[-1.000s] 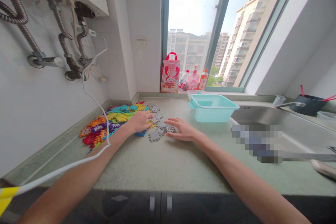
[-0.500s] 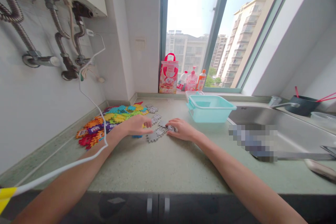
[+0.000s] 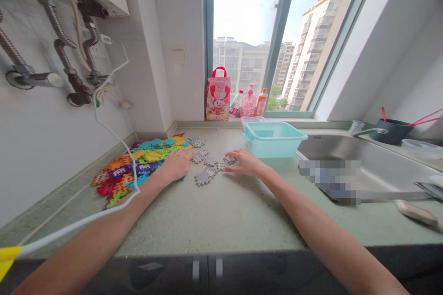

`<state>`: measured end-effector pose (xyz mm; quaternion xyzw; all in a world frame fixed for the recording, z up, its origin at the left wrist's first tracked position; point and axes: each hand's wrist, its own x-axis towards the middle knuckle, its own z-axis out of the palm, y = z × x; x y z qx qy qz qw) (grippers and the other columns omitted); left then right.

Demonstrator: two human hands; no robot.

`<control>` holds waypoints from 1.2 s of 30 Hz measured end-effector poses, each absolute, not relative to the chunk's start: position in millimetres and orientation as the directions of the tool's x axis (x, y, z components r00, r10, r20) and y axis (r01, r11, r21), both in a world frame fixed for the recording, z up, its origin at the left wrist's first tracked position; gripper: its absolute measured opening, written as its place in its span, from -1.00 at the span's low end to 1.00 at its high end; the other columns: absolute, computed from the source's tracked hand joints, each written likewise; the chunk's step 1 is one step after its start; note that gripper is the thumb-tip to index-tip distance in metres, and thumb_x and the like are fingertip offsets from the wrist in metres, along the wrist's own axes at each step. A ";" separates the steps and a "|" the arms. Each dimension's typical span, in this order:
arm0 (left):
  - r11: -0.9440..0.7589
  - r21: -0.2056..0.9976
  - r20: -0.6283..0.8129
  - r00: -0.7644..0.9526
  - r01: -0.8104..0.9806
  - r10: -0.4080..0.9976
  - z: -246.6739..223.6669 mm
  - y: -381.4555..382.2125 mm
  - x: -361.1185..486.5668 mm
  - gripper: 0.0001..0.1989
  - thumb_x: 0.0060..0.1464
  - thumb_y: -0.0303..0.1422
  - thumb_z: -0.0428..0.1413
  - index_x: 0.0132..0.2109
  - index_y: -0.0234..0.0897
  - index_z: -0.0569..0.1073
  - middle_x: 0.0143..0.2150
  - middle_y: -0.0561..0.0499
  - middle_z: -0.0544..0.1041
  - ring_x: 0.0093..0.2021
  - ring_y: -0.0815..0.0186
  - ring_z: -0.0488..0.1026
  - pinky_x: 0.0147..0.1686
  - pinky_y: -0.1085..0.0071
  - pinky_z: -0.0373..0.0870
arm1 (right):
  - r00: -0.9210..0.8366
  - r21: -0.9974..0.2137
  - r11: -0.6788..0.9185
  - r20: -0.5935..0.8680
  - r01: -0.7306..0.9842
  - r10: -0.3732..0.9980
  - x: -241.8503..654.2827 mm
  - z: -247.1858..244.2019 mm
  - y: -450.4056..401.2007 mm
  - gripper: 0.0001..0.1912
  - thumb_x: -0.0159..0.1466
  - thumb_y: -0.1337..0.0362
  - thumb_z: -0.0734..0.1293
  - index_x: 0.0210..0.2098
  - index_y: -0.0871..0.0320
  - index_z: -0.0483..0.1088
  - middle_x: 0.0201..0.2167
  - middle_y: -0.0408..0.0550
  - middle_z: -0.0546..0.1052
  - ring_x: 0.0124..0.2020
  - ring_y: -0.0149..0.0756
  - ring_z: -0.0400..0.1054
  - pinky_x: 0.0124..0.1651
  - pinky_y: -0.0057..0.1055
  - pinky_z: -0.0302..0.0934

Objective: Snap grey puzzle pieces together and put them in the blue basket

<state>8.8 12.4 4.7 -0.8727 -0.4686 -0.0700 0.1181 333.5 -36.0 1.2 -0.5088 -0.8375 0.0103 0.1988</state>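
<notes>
Head view is giving me the kitchen counter from above, and I'm reading it left to right with 12 o'clock at the window. At 9 o'clock, a white cable [image 3: 104, 117] is running down the tiled wall below braided steel hoses [image 3: 57, 32] and crossing my left forearm [image 3: 104, 226]. At 10 o'clock, a heap of multicoloured interlocking plastic tiles [image 3: 145, 166] is spreading across the speckled green countertop [image 3: 207, 221]. The left hand [image 3: 175, 166] is resting palm down at the heap's right edge, around 11 o'clock, with its fingers lying loose and closing on nothing I can see. A blue tile [image 3: 180, 179] is poking out just beside its heel.

Near 12 o'clock, grey tiles [image 3: 209, 161] are lying loose and flat between the two hands, with one lone grey tile [image 3: 201, 178] sitting nearest me. They're looking light, thin and fairly stiff to me, so I'm judging that they could skid on the counter, and a pinch on a toothed edge looks like the surest hold. The right hand [image 3: 244, 162] is reaching in from the right, its fingertips [image 3: 228, 168] touching the grey tiles with the fingers apart and not clamped. Beyond it, a teal plastic basket [image 3: 273, 139] is sitting at 1 o'clock, and a stainless steel sink [image 3: 328, 147] is filling 2 o'clock, with a pixelated patch hiding part of it.
</notes>
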 end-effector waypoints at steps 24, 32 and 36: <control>-0.912 0.119 0.317 0.856 0.392 0.409 29.6 -19.6 18.6 -0.59 0.16 -0.14 0.27 0.11 -0.18 0.57 -0.06 -0.04 0.62 -0.10 0.17 0.57 -0.07 0.35 0.41 | -0.295 -0.223 0.441 0.481 0.870 0.826 349.2 1.2 -26.5 -0.71 0.33 0.15 0.45 0.01 0.08 0.51 -0.03 0.02 0.64 -0.04 -0.13 0.53 0.03 -0.29 0.33; -0.940 0.153 0.405 0.848 0.306 0.342 18.9 -19.7 30.0 -0.68 0.29 -0.21 0.21 0.12 -0.19 0.52 0.05 -0.09 0.60 0.07 0.14 0.54 0.13 0.27 0.41 | -0.486 -0.317 0.640 0.445 0.699 0.752 326.0 -6.7 -33.1 -0.77 0.37 0.09 0.44 -0.09 0.10 0.54 -0.13 0.00 0.64 -0.11 -0.19 0.52 0.01 -0.28 0.32; -0.937 0.205 0.342 0.876 0.283 0.339 9.8 -17.0 31.7 -0.70 0.32 -0.21 0.19 0.13 -0.18 0.55 0.09 -0.10 0.60 0.10 0.14 0.53 0.14 0.28 0.41 | -0.515 -0.350 0.646 0.401 0.678 0.757 327.9 -6.7 -33.4 -0.75 0.32 0.11 0.47 -0.08 0.10 0.55 -0.16 -0.01 0.64 -0.11 -0.17 0.50 0.04 -0.25 0.32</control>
